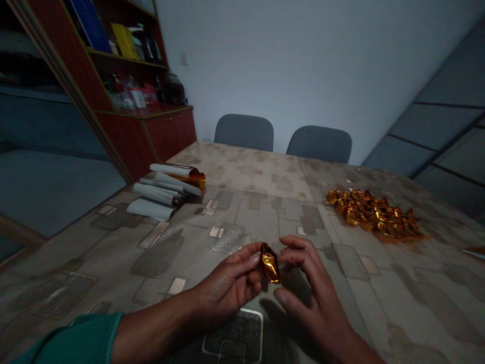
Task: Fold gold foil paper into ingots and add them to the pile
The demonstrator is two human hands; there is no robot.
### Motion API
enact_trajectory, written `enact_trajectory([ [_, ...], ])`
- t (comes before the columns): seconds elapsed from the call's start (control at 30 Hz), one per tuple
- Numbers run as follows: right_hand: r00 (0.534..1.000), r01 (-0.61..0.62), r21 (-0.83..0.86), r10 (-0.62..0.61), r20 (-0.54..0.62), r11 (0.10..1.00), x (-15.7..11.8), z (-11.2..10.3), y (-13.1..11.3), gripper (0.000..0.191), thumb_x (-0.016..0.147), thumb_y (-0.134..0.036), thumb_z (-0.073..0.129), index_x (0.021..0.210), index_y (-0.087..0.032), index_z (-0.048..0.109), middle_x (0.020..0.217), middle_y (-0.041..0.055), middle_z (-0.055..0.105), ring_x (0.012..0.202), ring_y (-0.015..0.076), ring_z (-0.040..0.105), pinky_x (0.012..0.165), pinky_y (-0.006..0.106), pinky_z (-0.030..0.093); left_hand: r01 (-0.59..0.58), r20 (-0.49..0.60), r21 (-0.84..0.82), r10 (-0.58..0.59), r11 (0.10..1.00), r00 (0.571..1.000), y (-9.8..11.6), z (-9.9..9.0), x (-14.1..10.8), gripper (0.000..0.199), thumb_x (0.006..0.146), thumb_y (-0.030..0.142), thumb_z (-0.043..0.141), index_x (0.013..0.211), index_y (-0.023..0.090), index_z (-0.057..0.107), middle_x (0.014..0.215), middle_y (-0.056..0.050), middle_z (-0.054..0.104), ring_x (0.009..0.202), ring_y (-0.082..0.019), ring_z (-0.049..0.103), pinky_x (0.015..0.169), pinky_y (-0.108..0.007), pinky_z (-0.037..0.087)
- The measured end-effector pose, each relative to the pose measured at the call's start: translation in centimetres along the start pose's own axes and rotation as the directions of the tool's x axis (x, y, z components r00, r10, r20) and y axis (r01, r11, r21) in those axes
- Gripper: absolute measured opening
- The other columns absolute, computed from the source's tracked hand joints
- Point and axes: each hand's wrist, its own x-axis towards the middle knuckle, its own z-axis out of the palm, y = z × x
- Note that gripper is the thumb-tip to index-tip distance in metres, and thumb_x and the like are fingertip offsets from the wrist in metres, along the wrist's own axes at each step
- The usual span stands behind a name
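Observation:
A small folded gold foil paper ingot (270,264) is pinched between the thumb and fingers of my left hand (237,275), above the near part of the table. Its shiny face catches the light, and my fingertips cover its left side. Close by on the right is my right hand (312,283), with thumb and fingers spread apart around the ingot's right side and nothing held in them. To the right on the table lies a cluster of similar gold foil ingots (375,215), set close together. Folded sheets of paper (162,194), grey outside with gold showing inside, are stacked at the left.
A patterned cloth covers the table (242,202). Two grey chairs (243,132) stand at its far edge against the wall. A red-brown cabinet (166,131) with shelves of goods rises at the back left. Another gold-edged piece (475,252) lies at the right edge of view.

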Motion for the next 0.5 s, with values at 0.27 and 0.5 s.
enact_trajectory([
  [0.27, 0.915, 0.366, -0.492, -0.403, 0.034, 0.79, 0.02, 0.43, 0.11, 0.014, 0.088, -0.013, 0.066, 0.097, -0.023, 0.068, 0.13, 0.0124, 0.054, 0.105, 0.0261, 0.057, 0.082, 0.039, 0.054, -0.029, -0.017, -0.111, 0.027, 0.993, 0.999, -0.18, 0.38, -0.14, 0.049, 0.069, 0.018, 0.091, 0.107, 0.016, 0.06, 0.085, 0.0, 0.068, 0.053, -0.002, 0.056, 0.05, -0.01, 0.047],
  [0.5, 0.948, 0.295, -0.348, -0.318, -0.008, 0.89, 0.49, 0.39, -0.82, 0.011, 0.087, -0.011, 0.062, 0.087, -0.022, 0.064, 0.111, 0.0099, 0.063, 0.095, 0.0218, 0.063, 0.076, 0.033, 0.055, -0.064, -0.009, 0.008, 0.064, 0.998, 0.998, -0.47, 0.12, -0.28, 0.045, 0.072, 0.026, 0.09, 0.1, 0.018, 0.055, 0.081, 0.002, 0.062, 0.049, 0.0, 0.046, 0.047, -0.01, 0.037],
])
